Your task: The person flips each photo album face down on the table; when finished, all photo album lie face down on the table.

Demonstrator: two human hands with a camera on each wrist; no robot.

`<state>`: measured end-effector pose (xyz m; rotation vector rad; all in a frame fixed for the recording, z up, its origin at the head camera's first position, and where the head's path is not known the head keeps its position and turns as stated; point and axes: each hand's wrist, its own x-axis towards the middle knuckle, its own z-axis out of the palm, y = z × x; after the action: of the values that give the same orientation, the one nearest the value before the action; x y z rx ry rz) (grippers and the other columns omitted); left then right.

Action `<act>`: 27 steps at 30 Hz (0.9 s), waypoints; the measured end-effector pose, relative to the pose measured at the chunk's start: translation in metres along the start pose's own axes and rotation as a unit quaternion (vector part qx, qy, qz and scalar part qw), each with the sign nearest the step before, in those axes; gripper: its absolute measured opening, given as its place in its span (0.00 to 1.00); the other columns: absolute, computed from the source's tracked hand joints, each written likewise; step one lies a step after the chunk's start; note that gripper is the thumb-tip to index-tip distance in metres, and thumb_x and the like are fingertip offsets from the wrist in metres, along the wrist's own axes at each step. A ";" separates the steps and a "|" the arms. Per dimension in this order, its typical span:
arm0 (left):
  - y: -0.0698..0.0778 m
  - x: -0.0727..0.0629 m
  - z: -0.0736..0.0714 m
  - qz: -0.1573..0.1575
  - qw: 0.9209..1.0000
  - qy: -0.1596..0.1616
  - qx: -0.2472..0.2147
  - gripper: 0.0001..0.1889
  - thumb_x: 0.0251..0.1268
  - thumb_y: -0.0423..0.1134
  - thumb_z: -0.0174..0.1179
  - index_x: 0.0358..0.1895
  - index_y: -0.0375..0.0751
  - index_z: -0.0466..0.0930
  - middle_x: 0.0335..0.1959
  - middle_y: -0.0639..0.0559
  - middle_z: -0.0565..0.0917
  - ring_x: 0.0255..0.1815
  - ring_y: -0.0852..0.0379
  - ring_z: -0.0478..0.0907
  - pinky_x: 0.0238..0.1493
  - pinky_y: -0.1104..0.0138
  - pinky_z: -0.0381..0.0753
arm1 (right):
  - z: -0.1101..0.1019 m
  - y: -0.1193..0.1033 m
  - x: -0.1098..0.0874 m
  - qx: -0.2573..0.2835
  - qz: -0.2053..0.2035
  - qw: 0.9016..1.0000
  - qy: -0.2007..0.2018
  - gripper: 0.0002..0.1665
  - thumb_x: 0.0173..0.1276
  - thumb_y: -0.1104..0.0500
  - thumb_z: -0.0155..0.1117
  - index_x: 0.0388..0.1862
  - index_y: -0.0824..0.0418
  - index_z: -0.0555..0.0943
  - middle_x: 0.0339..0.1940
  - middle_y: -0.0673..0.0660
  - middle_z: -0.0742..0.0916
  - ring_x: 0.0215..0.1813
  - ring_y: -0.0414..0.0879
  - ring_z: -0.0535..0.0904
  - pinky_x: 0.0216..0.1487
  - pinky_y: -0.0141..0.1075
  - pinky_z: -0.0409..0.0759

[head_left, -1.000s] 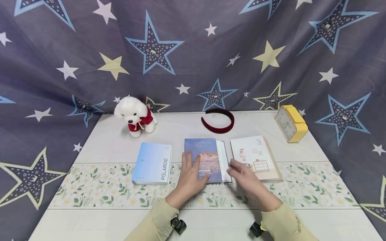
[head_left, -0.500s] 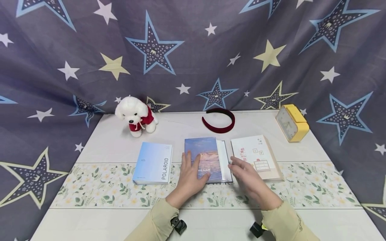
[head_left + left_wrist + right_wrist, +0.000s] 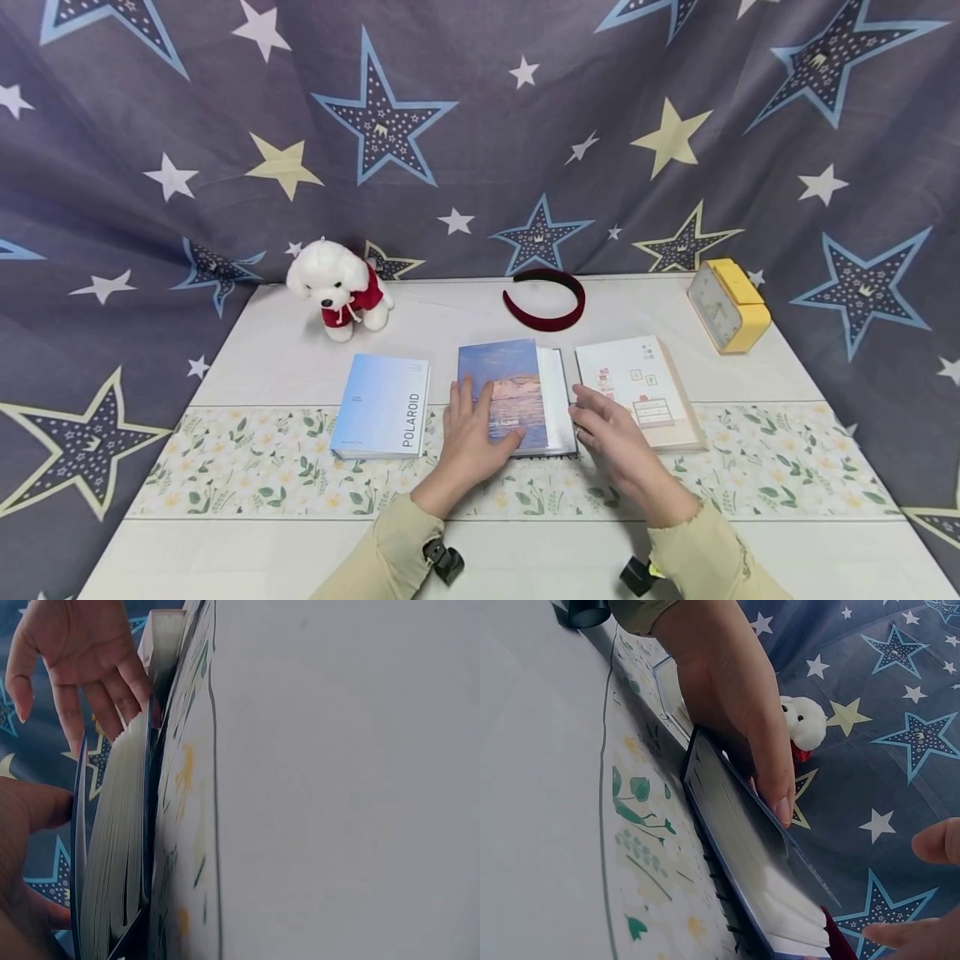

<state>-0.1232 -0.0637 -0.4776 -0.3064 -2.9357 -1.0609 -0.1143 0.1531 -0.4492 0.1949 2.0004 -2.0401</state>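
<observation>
A photo album (image 3: 517, 408) with a sea-and-cliff picture lies in the middle of the table, its front cover slightly raised off the pages. My left hand (image 3: 468, 437) rests on that cover with fingers extended; in the right wrist view the same left hand (image 3: 731, 690) lies over the cover. Just beside the album's right edge is my right hand (image 3: 611, 433), fingers loosely bent and holding nothing. The left wrist view shows this right hand (image 3: 82, 645) with spread fingers close to the page edges (image 3: 116, 847).
A blue POLAROID album (image 3: 378, 408) lies to the left, and a white album with drawings (image 3: 622, 375) to the right. Behind are a plush dog (image 3: 326, 275), a dark red headband (image 3: 576, 312) and a yellow clock (image 3: 731, 304). A starry curtain (image 3: 465, 125) hangs at the back.
The right hand's fingers have come away from the album's edge and spread a little. The left hand has shifted slightly left on the cover, which appears a bit more raised.
</observation>
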 end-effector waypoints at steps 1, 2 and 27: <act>0.000 0.000 0.000 -0.001 1.000 -0.001 -0.004 0.45 0.59 0.55 0.62 0.74 0.33 0.58 0.77 0.30 0.44 0.77 0.32 0.34 0.71 0.37 0.42 | 0.000 0.000 0.000 0.003 0.000 1.000 0.003 0.36 0.73 0.58 0.55 0.76 0.67 0.57 0.76 0.68 0.60 0.74 0.59 0.59 0.70 0.51 0.63; 0.000 0.000 0.000 -0.002 1.000 -0.001 -0.009 0.45 0.59 0.55 0.62 0.74 0.33 0.58 0.77 0.30 0.44 0.77 0.32 0.34 0.71 0.37 0.41 | 0.001 0.000 0.000 0.007 0.000 1.000 0.006 0.36 0.73 0.59 0.55 0.76 0.67 0.57 0.76 0.68 0.61 0.74 0.59 0.60 0.69 0.51 0.65; -0.001 0.000 0.000 -0.006 0.997 -0.009 -0.078 0.45 0.60 0.55 0.61 0.74 0.33 0.55 0.76 0.28 0.42 0.76 0.30 0.33 0.67 0.32 0.38 | 0.003 -0.001 0.000 -0.019 0.010 1.000 0.007 0.40 0.72 0.58 0.56 0.77 0.68 0.53 0.75 0.67 0.62 0.75 0.57 0.59 0.67 0.52 0.66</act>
<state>-0.1234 -0.0642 -0.4781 -0.3029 -2.8787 -1.2996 -0.1143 0.1504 -0.4482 0.2203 2.0345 -1.9925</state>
